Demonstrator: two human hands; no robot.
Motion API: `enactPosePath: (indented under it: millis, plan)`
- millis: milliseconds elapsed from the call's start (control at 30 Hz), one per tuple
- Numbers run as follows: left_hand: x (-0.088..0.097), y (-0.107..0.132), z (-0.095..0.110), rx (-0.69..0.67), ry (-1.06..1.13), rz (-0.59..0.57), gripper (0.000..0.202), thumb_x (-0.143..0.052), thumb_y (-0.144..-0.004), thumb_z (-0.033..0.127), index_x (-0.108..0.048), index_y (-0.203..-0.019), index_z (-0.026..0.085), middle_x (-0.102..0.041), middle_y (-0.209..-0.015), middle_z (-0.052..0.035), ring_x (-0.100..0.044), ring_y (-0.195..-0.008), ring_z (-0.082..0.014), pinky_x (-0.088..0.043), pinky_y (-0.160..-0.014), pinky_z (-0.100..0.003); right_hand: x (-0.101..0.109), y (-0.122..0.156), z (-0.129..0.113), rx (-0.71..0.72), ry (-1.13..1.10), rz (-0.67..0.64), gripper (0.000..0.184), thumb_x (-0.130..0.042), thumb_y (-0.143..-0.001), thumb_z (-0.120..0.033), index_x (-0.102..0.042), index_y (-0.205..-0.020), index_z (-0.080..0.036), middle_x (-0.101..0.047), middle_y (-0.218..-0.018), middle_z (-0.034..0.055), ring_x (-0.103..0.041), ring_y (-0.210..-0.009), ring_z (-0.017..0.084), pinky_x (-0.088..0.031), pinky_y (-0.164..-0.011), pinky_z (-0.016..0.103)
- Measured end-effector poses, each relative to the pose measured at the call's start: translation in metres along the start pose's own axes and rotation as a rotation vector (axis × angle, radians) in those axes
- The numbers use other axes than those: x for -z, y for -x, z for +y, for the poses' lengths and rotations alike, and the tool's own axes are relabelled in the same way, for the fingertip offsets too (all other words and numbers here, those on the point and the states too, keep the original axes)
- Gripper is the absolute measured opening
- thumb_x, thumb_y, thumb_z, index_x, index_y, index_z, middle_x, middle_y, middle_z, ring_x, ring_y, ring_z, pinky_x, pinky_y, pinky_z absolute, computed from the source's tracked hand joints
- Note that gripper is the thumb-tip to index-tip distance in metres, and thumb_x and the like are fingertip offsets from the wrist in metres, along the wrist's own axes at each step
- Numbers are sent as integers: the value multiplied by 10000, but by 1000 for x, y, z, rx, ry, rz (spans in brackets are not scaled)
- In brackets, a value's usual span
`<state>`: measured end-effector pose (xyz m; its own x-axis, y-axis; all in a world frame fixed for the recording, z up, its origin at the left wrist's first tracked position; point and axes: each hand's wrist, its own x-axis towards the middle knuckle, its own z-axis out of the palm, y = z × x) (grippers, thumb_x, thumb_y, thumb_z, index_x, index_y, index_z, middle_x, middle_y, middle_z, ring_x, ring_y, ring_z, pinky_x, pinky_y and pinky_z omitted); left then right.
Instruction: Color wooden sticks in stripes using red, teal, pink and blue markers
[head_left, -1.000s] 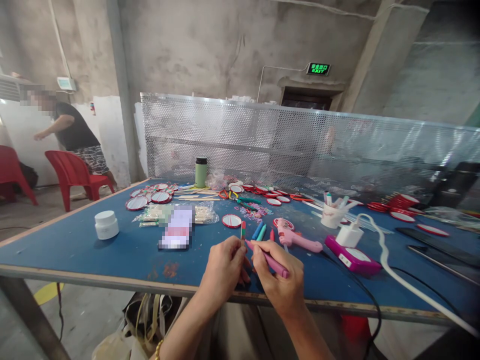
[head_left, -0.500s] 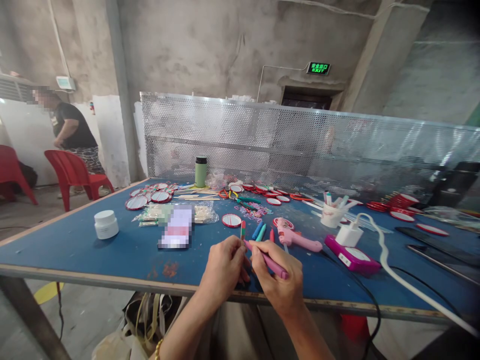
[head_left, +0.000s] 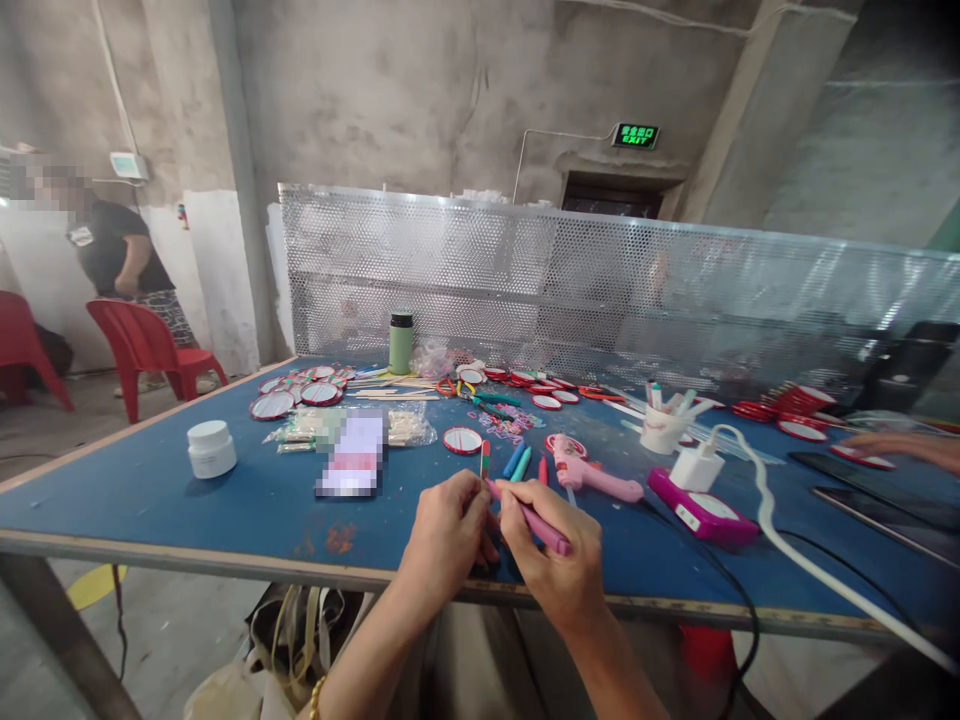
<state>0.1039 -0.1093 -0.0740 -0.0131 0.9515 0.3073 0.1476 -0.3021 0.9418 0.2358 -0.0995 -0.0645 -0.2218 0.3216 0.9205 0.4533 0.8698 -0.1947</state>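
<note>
Pinched in my left hand (head_left: 442,525) is a thin wooden craft stick (head_left: 486,458), upright, its exposed top coloured red and green. My right hand (head_left: 562,565) grips a pink marker pen (head_left: 546,528) like a writing tool, its tip close to the stick beside my left fingers. Whether the tip touches the stick, I cannot tell. Just beyond my hands lie a blue marker (head_left: 515,460), a teal marker (head_left: 523,464) and a red marker (head_left: 543,470). A round red-rimmed mirror-like disc (head_left: 463,440) lies behind the stick.
A pink glue gun (head_left: 604,482) rests right of the markers, near a purple power block (head_left: 705,512) with cables. A paper cup (head_left: 664,430) holds pens. Left are a phone (head_left: 354,455) and a white jar (head_left: 211,450). Another person's hand (head_left: 900,447) reaches in at right.
Another person's hand has come in from the right edge, over a red-rimmed disc. The person at far left has shifted left. My hands have hardly moved.
</note>
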Motion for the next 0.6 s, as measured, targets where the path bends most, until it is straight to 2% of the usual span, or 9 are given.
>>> enactPosePath:
  millis: [267,433,600]
  plan:
    - [0,-1,-3,2,28,-10,241,-474,-910,357,-504,-718,215,-586,-486,45,-563,-387,-126,-422,-386,-196,1,0,0,-4,25,47,143,-549,-921,-136,-675,-873,-183,-742,-769,23,-705,-663,129,-523,-648,210]
    - [-1,0,-2,5,25,-8,232,-475,-905,351,-506,-720,213,-582,-493,47,-566,-386,-124,-421,-383,-193,0,0,1,-16,25,30,134,-554,-920,-146,-674,-874,-184,-745,-780,19,-710,-676,128,-528,-662,210]
    - [-2,0,-4,3,22,-1,243,-477,-902,356,-491,-704,216,-575,-498,45,-585,-401,-132,-421,-380,-196,1,0,0,-28,52,53,157,-538,-925,-156,-674,-859,-196,-747,-750,25,-697,-624,138,-527,-610,227]
